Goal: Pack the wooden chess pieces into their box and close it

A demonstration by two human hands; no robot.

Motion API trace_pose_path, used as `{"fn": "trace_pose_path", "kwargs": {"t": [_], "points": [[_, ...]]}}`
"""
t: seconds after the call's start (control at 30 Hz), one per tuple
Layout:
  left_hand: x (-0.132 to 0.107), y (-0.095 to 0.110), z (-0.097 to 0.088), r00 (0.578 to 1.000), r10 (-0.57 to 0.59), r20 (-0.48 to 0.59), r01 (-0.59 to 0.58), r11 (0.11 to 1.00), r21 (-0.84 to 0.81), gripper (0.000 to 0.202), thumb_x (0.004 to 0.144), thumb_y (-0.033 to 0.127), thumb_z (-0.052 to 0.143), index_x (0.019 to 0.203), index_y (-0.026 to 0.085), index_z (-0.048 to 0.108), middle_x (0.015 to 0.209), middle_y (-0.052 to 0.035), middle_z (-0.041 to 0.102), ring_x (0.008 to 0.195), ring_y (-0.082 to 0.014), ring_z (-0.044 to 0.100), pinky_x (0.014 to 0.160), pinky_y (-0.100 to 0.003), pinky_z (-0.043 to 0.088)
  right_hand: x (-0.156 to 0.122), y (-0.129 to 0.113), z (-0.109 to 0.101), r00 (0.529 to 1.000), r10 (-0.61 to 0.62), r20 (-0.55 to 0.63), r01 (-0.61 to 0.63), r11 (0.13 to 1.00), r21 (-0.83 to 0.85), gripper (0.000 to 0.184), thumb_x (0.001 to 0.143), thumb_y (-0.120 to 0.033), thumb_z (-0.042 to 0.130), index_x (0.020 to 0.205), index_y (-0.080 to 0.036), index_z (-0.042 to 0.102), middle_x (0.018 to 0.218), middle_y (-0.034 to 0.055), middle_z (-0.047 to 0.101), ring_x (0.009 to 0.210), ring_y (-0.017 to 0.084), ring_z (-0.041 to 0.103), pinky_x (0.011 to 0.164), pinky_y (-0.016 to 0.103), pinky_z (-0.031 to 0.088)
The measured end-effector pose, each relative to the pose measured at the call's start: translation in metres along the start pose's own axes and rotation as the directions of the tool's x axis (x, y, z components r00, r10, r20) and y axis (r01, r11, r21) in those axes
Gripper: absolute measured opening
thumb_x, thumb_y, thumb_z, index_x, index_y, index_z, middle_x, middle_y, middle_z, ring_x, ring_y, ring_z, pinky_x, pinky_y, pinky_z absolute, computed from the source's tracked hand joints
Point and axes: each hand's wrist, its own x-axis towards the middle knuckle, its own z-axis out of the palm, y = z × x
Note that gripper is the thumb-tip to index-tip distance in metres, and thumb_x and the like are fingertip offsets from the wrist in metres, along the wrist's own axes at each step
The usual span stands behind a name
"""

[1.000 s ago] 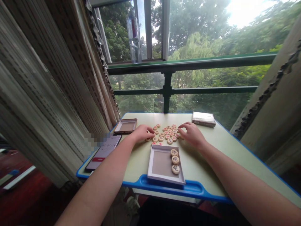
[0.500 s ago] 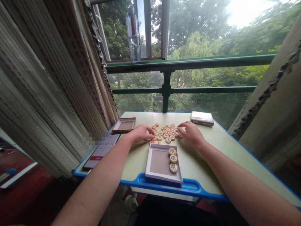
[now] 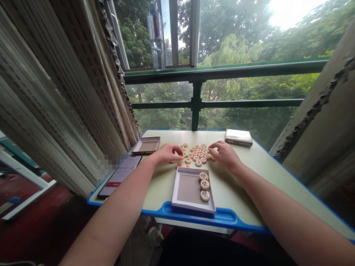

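Two hands at a heap of round game pieces on a small table by a window.

The left hand [image 3: 166,153] lies palm down at the left edge of the wooden pieces [image 3: 197,154], its fingertips touching them, and the right hand [image 3: 225,155] rests at the right edge, fingers curled on the pieces. Just in front of the heap stands a shallow white box [image 3: 186,190] with three pieces [image 3: 204,185] in a column along its right side. A phone [image 3: 119,176] lies at the left edge of the table [image 3: 249,184], a brown tray [image 3: 146,145] behind it, and a flat closed box [image 3: 239,137] at the far right. A bottle [image 3: 155,37] stands on the window rail.
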Motion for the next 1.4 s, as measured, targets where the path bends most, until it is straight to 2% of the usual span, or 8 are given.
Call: {"fn": "trace_pose_path", "kwargs": {"t": [0.1,0.2,0.33,0.5,0.7,0.83,1.03,1.4], "points": [[-0.001,0.008,-0.001,0.998,0.030,-0.061,-0.045,0.965,-0.259,0.037,0.058,0.027,0.072,0.090,0.012,0.064,0.085,-0.0074,0.065,0.076,-0.0158,0.059,0.066,-0.026,0.046,-0.005,-0.011,-0.002,0.991,-0.134,0.005,0.132,0.985,0.107,0.025,0.079,-0.033,0.050,0.090,-0.018,0.067,0.093,0.0074,0.060,0.076,0.016,0.057,0.071,0.027,0.043],[-0.002,0.016,0.000,0.997,0.029,-0.069,-0.061,0.856,-0.513,0.041,0.057,0.021,0.074,0.094,0.010,0.061,0.084,-0.0081,0.065,0.076,-0.0153,0.060,0.071,-0.030,0.048,-0.014,-0.023,-0.001,0.946,-0.324,-0.011,0.318,0.919,0.233,0.026,0.080,-0.034,0.051,0.098,-0.020,0.064,0.093,0.0068,0.060,0.073,0.015,0.057,0.067,0.027,0.046],[-0.004,0.020,0.007,0.998,0.051,-0.035,-0.061,0.768,-0.637,0.044,0.052,0.017,0.077,0.092,0.009,0.061,0.083,-0.0071,0.065,0.076,-0.0149,0.061,0.074,-0.032,0.048,-0.022,-0.033,0.003,0.906,-0.411,-0.104,0.424,0.863,0.275,0.026,0.080,-0.034,0.052,0.100,-0.021,0.062,0.093,0.0071,0.061,0.074,0.015,0.057,0.068,0.027,0.047],[-0.003,0.023,0.020,0.994,0.109,0.014,-0.073,0.754,-0.653,0.040,0.053,0.022,0.077,0.089,0.010,0.062,0.083,-0.0073,0.066,0.078,-0.0164,0.061,0.074,-0.032,0.048,-0.025,-0.035,0.003,0.894,-0.427,-0.135,0.447,0.853,0.269,0.023,0.080,-0.036,0.053,0.096,-0.021,0.063,0.090,0.0071,0.063,0.082,0.017,0.058,0.074,0.030,0.047],[-0.003,0.026,0.027,0.991,0.133,0.007,-0.102,0.795,-0.597,0.039,0.056,0.023,0.075,0.091,0.010,0.064,0.089,-0.0090,0.065,0.080,-0.0171,0.061,0.073,-0.031,0.049,-0.022,-0.032,0.007,0.891,-0.438,-0.121,0.454,0.851,0.265,0.021,0.080,-0.035,0.054,0.093,-0.021,0.063,0.089,0.0068,0.064,0.076,0.016,0.059,0.071,0.029,0.048],[-0.002,0.024,0.028,0.989,0.141,0.052,-0.080,0.788,-0.610,0.042,0.057,0.019,0.074,0.096,0.010,0.063,0.082,-0.0080,0.066,0.077,-0.0166,0.062,0.070,-0.031,0.049,-0.021,-0.029,0.009,0.908,-0.407,-0.101,0.419,0.873,0.250,0.024,0.081,-0.036,0.052,0.096,-0.020,0.062,0.086,0.0072,0.063,0.072,0.015,0.058,0.068,0.028,0.047],[-0.002,0.024,0.028,0.989,0.147,0.021,-0.104,0.787,-0.608,0.038,0.058,0.021,0.073,0.093,0.010,0.063,0.085,-0.0088,0.066,0.076,-0.0158,0.062,0.068,-0.029,0.049,-0.024,-0.032,0.004,0.929,-0.363,-0.078,0.371,0.900,0.228,0.023,0.077,-0.032,0.056,0.095,-0.019,0.062,0.082,0.0061,0.064,0.068,0.014,0.057,0.066,0.027,0.047],[-0.007,0.030,0.028,0.988,0.136,0.075,-0.082,0.868,-0.489,0.038,0.057,0.026,0.074,0.091,0.011,0.064,0.073,-0.0057,0.065,0.064,-0.0129,0.059,0.058,-0.024,0.046,-0.028,-0.034,-0.006,0.952,-0.292,0.098,0.246,0.913,0.326,0.019,0.073,-0.029,0.059,0.085,-0.016,0.063,0.075,0.0031,0.064,0.067,0.011,0.055,0.063,0.022,0.043]]}}
